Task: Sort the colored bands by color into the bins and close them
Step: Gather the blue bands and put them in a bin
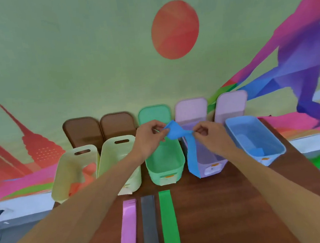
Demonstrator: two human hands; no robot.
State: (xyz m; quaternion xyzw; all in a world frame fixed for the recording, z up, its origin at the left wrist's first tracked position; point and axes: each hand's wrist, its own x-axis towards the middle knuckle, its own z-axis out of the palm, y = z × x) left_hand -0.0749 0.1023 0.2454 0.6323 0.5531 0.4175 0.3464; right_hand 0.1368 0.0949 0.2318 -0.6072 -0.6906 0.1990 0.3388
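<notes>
Left forearm [95, 189] crossing cream bins [72, 167] at eleven o'clock, left hand [148, 136] and right hand [208, 134] pinching blue band [192, 153], seemingly twisted.

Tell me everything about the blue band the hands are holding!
The blue band is a bright blue, flat strip that looks thin and stretchy. Both hands hold it up in the air: the left hand pinches one bunched end, the right hand pinches its middle. The rest hangs down twisted in front of the purple bin.
</notes>
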